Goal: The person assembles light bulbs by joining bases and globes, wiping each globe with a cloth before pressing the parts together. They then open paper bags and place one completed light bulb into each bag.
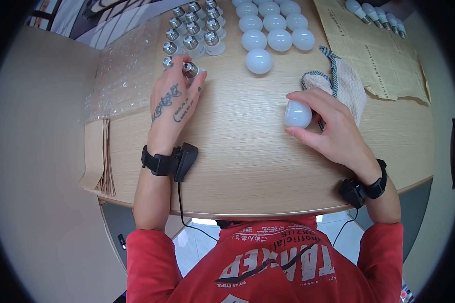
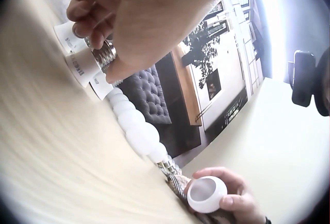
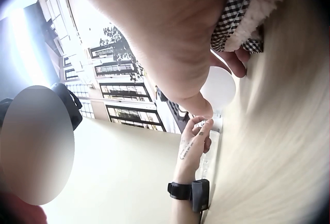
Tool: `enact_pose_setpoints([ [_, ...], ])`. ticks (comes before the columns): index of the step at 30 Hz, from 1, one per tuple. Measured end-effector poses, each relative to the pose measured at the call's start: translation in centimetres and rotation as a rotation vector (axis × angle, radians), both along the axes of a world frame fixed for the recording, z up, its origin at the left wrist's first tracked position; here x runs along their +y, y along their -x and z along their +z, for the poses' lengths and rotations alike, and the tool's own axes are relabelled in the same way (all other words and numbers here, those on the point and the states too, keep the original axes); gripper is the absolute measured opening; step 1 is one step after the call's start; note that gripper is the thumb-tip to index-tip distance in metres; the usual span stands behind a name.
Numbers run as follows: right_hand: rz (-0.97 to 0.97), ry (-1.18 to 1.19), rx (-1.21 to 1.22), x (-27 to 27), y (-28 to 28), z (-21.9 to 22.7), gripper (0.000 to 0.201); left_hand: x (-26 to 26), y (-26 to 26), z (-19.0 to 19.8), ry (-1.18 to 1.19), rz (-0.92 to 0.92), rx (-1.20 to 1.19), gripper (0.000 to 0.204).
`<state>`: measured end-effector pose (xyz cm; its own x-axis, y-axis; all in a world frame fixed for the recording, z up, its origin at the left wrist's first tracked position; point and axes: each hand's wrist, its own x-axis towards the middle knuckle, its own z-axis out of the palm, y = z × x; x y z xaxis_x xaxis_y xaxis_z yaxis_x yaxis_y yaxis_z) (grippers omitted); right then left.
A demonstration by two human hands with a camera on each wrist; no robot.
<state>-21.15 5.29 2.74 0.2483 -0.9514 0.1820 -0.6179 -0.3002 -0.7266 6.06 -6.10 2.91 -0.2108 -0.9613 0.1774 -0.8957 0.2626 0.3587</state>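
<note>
Head view: the white globe cover (image 1: 298, 114) sits between the right fingers (image 1: 309, 97).

open tabletop (image 1: 237, 161) between left hand (image 1: 174, 98) and right hand (image 1: 333, 123), white domes (image 1: 259, 61) and cloth (image 1: 350, 86) obstructing farther back

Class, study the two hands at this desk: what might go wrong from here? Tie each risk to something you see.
The glossy, hollow white dome might slip, since the right hand holds it between fingers and thumb. The left hand, gripping a silver-capped white bulb base, could topple the closely set upright bases beside it. The pale pink cloth with checked edging, close to the right hand, may get dragged.
</note>
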Motion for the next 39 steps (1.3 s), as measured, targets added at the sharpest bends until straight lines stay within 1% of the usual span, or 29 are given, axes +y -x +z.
enact_pose_setpoints([
  [3, -0.002, 0.011, -0.003, 0.0, -0.1, -0.1, 0.046, -0.1, -0.3, -0.3, 0.008, -0.01, 0.021, 0.031],
  [6, -0.006, 0.04, -0.029, -0.2, 0.0, -0.4, 0.047, 0.4, 0.4, 0.7, -0.069, -0.028, 0.236, 0.029],
  [9, -0.02, 0.063, -0.074, -0.1, 0.1, -0.1, 0.05, 1.0, 0.6, 0.0, -0.382, -0.217, 0.77, 0.028],
  [12, 0.005, 0.147, -0.124, -0.2, 0.1, -0.1, 0.052, 2.8, 2.0, 0.5, -0.657, -0.311, 0.96, 0.027],
  [15, 0.038, 0.216, -0.154, -0.3, 0.1, -0.2, 0.054, 4.0, 3.2, 0.4, -0.795, -0.37, 1.013, 0.027],
  [16, 0.046, 0.232, -0.161, -0.2, 0.0, -0.3, 0.055, 4.2, 3.4, 0.1, -0.786, -0.404, 0.99, 0.027],
  [22, 0.088, 0.298, -0.113, -0.3, 0.1, -0.4, 0.058, 5.1, 4.2, -0.4, -0.791, -0.455, 1.039, 0.028],
  [25, 0.101, 0.268, -0.118, -0.2, 0.1, -0.3, 0.058, 5.3, 4.3, -0.7, -0.789, -0.469, 1.069, 0.028],
  [31, 0.152, 0.289, -0.106, -0.2, 0.3, -0.3, 0.059, 6.0, 4.6, -0.4, -0.87, -0.436, 1.075, 0.026],
  [34, 0.201, 0.309, -0.146, -0.3, 0.3, -0.6, 0.06, 6.6, 4.8, -0.4, -0.941, -0.464, 1.094, 0.024],
  [37, 0.268, 0.306, -0.23, -0.4, 0.2, -1.5, 0.059, 7.2, 5.3, -0.4, -0.952, -0.484, 1.089, 0.025],
  [39, 0.23, 0.251, -0.277, 0.0, -0.2, -1.7, 0.059, 7.4, 5.4, -0.3, -0.966, -0.476, 1.097, 0.025],
])
